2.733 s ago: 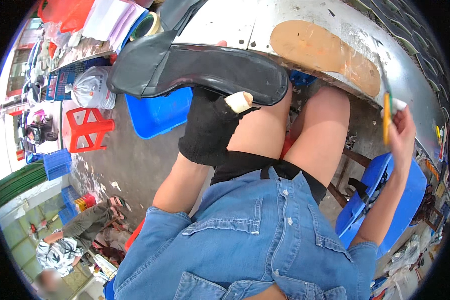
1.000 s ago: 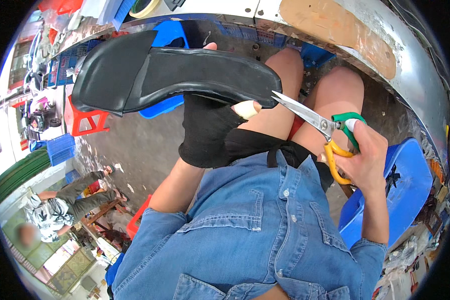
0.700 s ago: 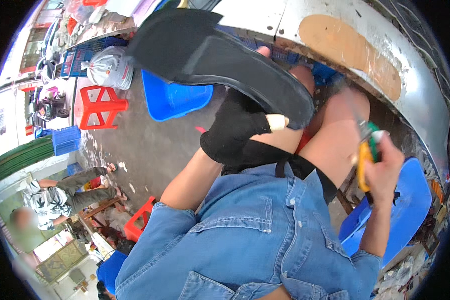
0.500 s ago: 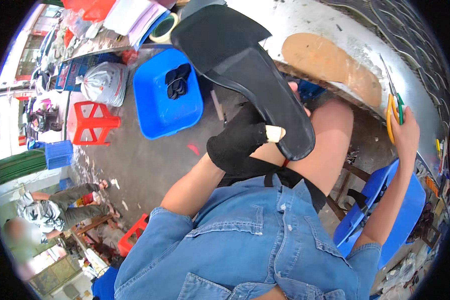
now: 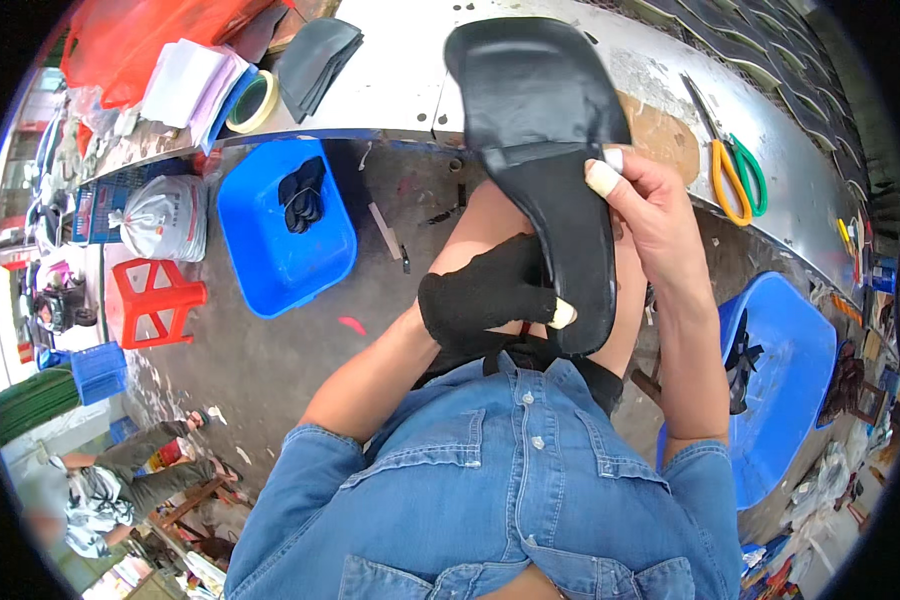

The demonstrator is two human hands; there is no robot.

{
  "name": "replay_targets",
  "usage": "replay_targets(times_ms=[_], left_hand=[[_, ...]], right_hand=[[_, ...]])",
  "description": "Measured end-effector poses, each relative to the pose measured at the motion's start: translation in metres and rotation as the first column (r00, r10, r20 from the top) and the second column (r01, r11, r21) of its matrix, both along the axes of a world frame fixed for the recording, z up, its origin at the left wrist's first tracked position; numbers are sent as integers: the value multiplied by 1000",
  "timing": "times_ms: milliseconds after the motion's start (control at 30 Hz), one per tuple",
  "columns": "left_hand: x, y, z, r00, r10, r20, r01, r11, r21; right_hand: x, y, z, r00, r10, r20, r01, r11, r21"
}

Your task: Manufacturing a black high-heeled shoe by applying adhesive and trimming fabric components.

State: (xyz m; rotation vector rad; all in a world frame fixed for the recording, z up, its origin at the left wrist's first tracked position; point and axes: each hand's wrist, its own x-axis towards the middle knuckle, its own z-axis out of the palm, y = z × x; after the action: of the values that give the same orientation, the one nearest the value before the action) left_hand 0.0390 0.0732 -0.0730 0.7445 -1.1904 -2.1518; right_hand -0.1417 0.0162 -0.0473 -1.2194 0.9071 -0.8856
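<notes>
A black slipper [image 5: 578, 225], with a smooth footbed and a broad shiny front, stretches over my lap toward the workbench [image 5: 410, 60]. My left hand [image 5: 485, 290], in a black fingerless glove with tape on the thumb, grips its heel end; most of those fingers are hidden beneath. My right hand [image 5: 660, 210], thumb also taped, pinches the right edge near the middle. Scissors [image 5: 718, 146] with one orange and one green handle lie on the bench beyond my right hand. A tan insole-shaped piece [image 5: 665, 135] lies partly behind the slipper.
On my left stands a blue tub [image 5: 280, 270] holding black pieces; another blue tub [image 5: 795, 400] is at my right. A red stool [image 5: 155, 300] and a filled white bag [image 5: 165, 220] stand further left. Tape [image 5: 253, 103] and dark sheets [image 5: 315, 65] lie on the bench.
My right hand has put the scissors down on the bench and come over to the slipper's right edge. The slipper has turned more upright, still in my left hand.
</notes>
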Motion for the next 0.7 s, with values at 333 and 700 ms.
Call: replay_targets(times_ms=[333,700], left_hand=[[31,-54,29,799,599,-58,-598,801,40],[13,-45,39,503,854,134,-712,497,-496]], right_hand=[[-15,15,-10,985,-172,20,171,985,27],[-16,21,-11,923,-383,-29,377,918,-125]])
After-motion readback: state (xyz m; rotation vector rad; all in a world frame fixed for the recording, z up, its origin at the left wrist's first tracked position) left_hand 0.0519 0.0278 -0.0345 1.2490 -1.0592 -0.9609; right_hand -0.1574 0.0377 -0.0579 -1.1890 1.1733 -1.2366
